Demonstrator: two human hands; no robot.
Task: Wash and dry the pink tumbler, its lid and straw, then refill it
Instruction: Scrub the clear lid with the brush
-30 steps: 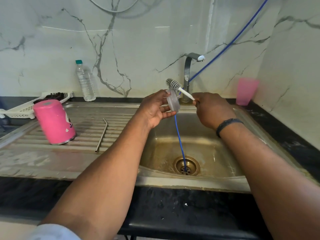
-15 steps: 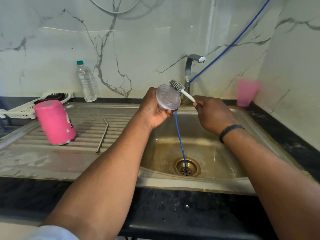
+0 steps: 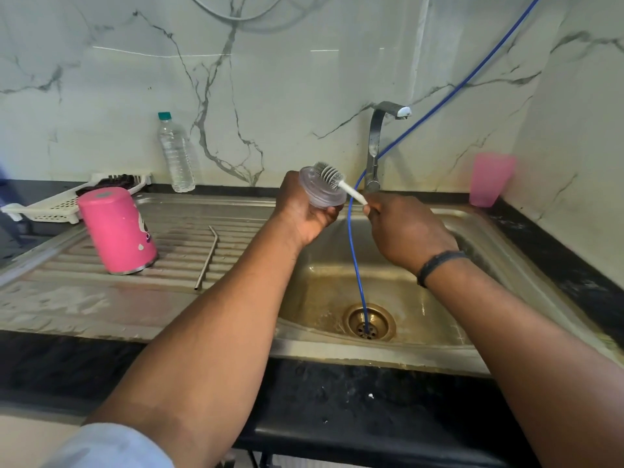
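This is a home kitchen, at the sink. A steel sink (image 3: 418, 292) with a ribbed drainboard (image 3: 175, 251) is set into a dark stone counter (image 3: 337, 400), with a tap (image 3: 374, 146) at the back and marble-look wall tiles (image 3: 270, 79) behind. A white dish rack (image 3: 50, 204) sits at the left, holding something dark, perhaps a scrubber. A water bottle (image 3: 175, 153) and a pink cup (image 3: 489, 179) stand against the wall.

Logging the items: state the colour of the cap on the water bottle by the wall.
Teal green: the cap on the clear water bottle, seen in the head view.
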